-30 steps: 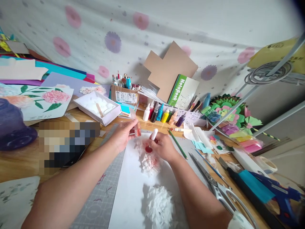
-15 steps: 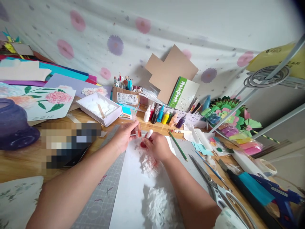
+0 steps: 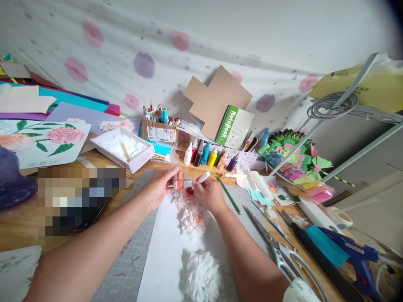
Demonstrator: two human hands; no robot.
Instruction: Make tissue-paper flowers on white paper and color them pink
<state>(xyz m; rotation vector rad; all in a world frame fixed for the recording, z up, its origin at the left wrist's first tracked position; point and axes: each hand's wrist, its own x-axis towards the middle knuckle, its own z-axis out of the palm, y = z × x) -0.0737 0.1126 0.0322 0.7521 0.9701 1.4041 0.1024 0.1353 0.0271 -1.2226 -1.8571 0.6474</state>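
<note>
My left hand (image 3: 157,188) grips a small clear makeup palette (image 3: 179,181) with orange-pink powder, its transparent lid standing up. In my right hand (image 3: 211,195) is a makeup brush (image 3: 204,176) with a white handle, its dark red head pointing left beside the palette. Whether the bristles touch anything I cannot tell. Below both hands, ruffled white paper flowers tinged with pink (image 3: 193,220) lie on a white sheet (image 3: 157,251). Closer to me rests a plain white paper flower (image 3: 204,277).
A grey cutting mat (image 3: 126,268) lies under the sheet. To the right are a green pencil (image 3: 228,195), large scissors (image 3: 267,237) and a blue glue gun (image 3: 359,256). Paint bottles (image 3: 212,157) line the back, near a white tray (image 3: 122,153). A purple vase (image 3: 14,180) stands left.
The view has shifted slightly, so the scene sits further left. The brush has tilted more sideways, and the palette's powder faces me more. Both hands keep their hold.
</note>
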